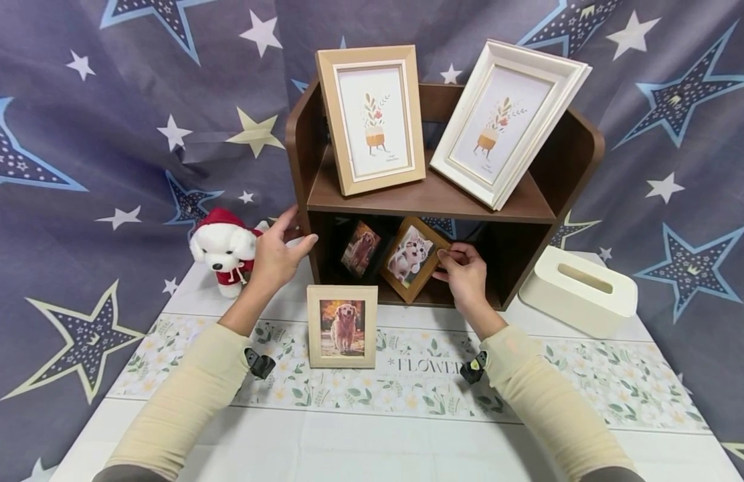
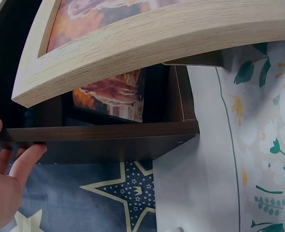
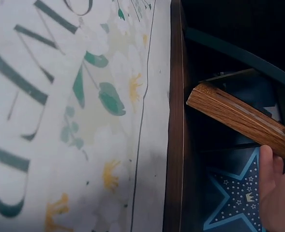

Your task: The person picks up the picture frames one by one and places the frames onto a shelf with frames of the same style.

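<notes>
My right hand (image 1: 468, 273) pinches the right edge of a brown wooden photo frame (image 1: 399, 284) with a kitten picture, tilted inside the lower compartment of a dark brown shelf (image 1: 378, 201). In the right wrist view, fingertips meet the wooden edge (image 3: 239, 116). My left hand (image 1: 278, 251) grips the front edge of the shelf's left side panel (image 2: 103, 135), thumb on one face and fingers on the other. Left of the kitten picture stands a dark photo frame (image 1: 361, 251) with a dog picture. In front of the shelf is a light wood photo frame (image 1: 342, 361) showing a golden dog.
On the shelf top stand a tan photo frame (image 1: 334, 127) and a tilted white photo frame (image 1: 537, 127). A plush dog (image 1: 221, 248) in red sits left of the shelf, and a cream tissue box (image 1: 565, 301) lies right. Beneath is a white table (image 1: 324, 442) with a floral strip.
</notes>
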`<state>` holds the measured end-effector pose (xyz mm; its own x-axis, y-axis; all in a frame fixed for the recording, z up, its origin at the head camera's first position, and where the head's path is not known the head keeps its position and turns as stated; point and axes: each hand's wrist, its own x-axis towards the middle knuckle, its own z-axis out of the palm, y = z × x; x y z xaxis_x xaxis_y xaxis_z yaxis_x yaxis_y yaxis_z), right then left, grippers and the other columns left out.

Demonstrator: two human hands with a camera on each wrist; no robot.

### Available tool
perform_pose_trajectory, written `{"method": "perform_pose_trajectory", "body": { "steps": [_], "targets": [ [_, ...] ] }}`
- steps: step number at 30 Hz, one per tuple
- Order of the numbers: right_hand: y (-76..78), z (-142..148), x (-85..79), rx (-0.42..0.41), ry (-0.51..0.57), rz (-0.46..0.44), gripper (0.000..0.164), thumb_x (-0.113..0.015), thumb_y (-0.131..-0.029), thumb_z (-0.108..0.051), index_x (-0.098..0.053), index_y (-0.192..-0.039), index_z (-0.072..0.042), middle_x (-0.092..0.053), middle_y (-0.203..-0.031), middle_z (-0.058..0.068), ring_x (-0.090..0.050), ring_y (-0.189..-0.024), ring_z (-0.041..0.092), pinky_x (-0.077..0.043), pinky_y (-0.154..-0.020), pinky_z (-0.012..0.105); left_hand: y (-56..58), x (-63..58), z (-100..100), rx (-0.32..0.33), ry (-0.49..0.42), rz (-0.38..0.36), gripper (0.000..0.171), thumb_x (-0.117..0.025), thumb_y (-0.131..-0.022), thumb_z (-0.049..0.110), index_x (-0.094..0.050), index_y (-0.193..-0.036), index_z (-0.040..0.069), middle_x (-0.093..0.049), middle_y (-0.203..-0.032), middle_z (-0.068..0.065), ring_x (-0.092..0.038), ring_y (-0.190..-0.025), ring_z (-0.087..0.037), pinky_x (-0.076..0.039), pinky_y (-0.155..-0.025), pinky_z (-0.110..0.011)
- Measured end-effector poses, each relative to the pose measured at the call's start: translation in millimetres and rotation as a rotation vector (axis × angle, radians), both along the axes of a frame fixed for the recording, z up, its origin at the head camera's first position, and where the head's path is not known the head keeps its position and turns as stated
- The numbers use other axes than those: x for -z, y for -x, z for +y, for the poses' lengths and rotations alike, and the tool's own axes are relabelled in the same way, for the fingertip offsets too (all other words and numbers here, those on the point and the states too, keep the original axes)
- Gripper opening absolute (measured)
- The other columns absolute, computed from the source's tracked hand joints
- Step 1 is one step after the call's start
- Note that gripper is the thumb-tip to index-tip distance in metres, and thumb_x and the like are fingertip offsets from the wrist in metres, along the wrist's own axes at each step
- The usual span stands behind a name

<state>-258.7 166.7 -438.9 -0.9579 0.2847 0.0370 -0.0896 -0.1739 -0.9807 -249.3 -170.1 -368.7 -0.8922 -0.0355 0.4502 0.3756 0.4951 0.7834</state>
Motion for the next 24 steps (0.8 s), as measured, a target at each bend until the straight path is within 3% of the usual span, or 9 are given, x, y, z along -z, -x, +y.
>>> {"method": "perform_pose_trajectory", "body": {
  "steps": [5, 12, 24],
  "targets": [
    [2.5, -0.4, 1.9, 0.003, 0.002, 0.005, 0.018, -0.069, -0.094, -0.003, -0.057, -0.101, -0.015, -0.057, -0.089, 0.001, -0.064, -0.069, 0.014, -0.062, -0.058, 0.028, -1.8, -1.1, 0.8, 0.001, -0.001, -0.003, 0.064, -0.077, -0.089, 0.006, -0.052, -0.148, 0.003, -0.069, -0.124, -0.026, -0.071, -0.111, -0.039, -0.059, -0.090, -0.049],
    [5.8, -1.5, 4.3, 0.005, 0.011, 0.016, 0.018, -0.069, -0.094, -0.003, -0.057, -0.100, -0.015, -0.058, -0.090, 0.001, -0.064, -0.069, 0.015, -0.062, -0.058, 0.028, -1.9, -0.7, 0.4, 0.001, 0.003, -0.002, 0.064, -0.077, -0.089, 0.006, -0.052, -0.148, 0.004, -0.069, -0.124, -0.025, -0.072, -0.111, -0.038, -0.059, -0.088, -0.045],
    [7.0, -2.9, 5.1, -0.005, 0.013, 0.013, 0.019, -0.070, -0.094, -0.003, -0.057, -0.101, -0.015, -0.059, -0.090, 0.001, -0.065, -0.068, 0.012, -0.062, -0.059, 0.028, -1.9, -0.6, 0.3, 0.008, -0.008, 0.012, 0.064, -0.076, -0.089, 0.004, -0.052, -0.147, 0.003, -0.069, -0.124, -0.026, -0.071, -0.110, -0.039, -0.059, -0.090, -0.050]
  ]
}}
